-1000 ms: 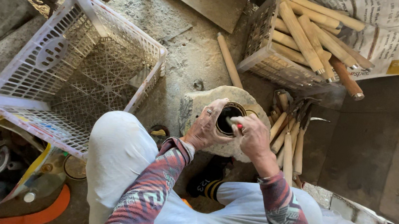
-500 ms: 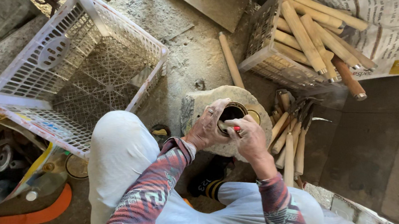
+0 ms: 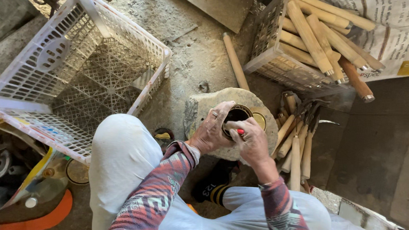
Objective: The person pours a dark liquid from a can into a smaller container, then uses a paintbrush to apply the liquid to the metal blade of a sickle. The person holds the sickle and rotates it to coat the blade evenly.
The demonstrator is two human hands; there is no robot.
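Observation:
A round stone block [image 3: 205,109] sits on the dusty ground between my knees. On top of it stands a dark round tin [image 3: 237,115] with a brass rim. My left hand [image 3: 213,128] wraps around the tin's left side. My right hand [image 3: 250,141] pinches a small red object [image 3: 240,131] at the tin's near rim. A flat brass lid [image 3: 260,120] lies on the block just right of the tin.
An empty white lattice crate [image 3: 80,70] stands at left. A second crate [image 3: 284,68] at top right holds several wooden handles. More handled tools [image 3: 298,141] lie right of the block. A loose wooden stick [image 3: 235,60] lies behind it. Clutter fills the lower left.
Both hands stay on the tin; my right hand has shifted slightly lower along the rim. The view has barely moved.

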